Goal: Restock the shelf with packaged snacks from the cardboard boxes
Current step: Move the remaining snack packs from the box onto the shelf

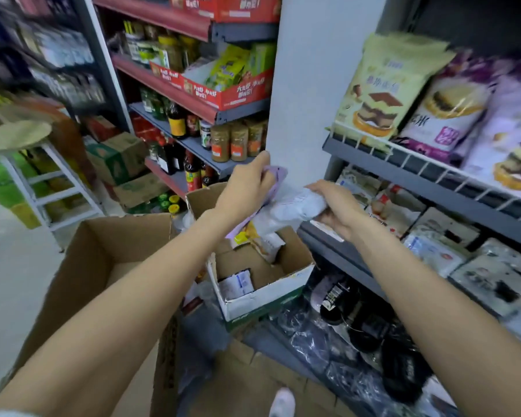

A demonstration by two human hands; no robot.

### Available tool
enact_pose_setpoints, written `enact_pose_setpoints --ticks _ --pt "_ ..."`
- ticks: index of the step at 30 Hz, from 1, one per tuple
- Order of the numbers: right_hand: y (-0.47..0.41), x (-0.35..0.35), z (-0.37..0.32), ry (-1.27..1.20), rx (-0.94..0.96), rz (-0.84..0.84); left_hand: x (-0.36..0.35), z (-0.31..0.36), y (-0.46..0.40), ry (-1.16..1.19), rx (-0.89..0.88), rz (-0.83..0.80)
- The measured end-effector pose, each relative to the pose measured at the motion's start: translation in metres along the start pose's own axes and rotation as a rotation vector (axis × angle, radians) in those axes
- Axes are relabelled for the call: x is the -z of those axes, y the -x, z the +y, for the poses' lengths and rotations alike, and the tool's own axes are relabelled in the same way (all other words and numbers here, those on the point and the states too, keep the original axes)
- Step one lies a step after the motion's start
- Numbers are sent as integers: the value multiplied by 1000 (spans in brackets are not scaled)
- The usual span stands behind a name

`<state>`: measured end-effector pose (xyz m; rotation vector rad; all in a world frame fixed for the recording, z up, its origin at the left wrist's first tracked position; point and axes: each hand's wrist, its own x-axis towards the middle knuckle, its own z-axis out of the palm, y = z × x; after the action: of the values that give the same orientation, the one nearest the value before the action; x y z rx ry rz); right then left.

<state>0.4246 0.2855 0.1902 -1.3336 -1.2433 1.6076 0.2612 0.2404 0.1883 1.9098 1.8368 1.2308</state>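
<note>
Mid-frame, a pale lilac-and-white snack packet (286,207) (crinkled, print blurred) is held above a small open cardboard box (262,284). Left hand (247,185) grips its purple end; right hand (334,206) curls round the white end. Grey wire-fronted shelf (427,176) at right carries cake bags (385,88). Large box (103,266) at lower left; pale floor (12,266).

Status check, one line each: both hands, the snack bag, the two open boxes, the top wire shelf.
Left hand: gripping the pale purple snack bag's upper end.
Right hand: gripping the bag's other end.
Pale purple snack bag: held above the small box, off the shelf.
Small white-sided cardboard box: open, a few packets inside.
Large brown cardboard box: open, no contents visible.
Top wire-front shelf: stocked with upright cake bags.
</note>
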Motion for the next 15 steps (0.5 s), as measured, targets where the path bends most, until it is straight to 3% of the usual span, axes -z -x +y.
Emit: enact_pose_setpoints --ticks 5,8,9,11,13,15 --pt "66 35 -53 -272 49 -229 12 82 -11 -14 -136 49" --pt "93 63 -70 -14 213 -355 14 117 -20 39 -222 116" --pt "98 70 -72 162 300 -293 14 130 -22 83 -241 130" --pt "107 87 -77 425 460 3 8 154 -26 198 -246 168" --pt "117 106 -84 581 598 255 0 178 -30 300 -206 194" --pt "127 133 -90 710 661 406 -9 197 -35 377 -138 212"
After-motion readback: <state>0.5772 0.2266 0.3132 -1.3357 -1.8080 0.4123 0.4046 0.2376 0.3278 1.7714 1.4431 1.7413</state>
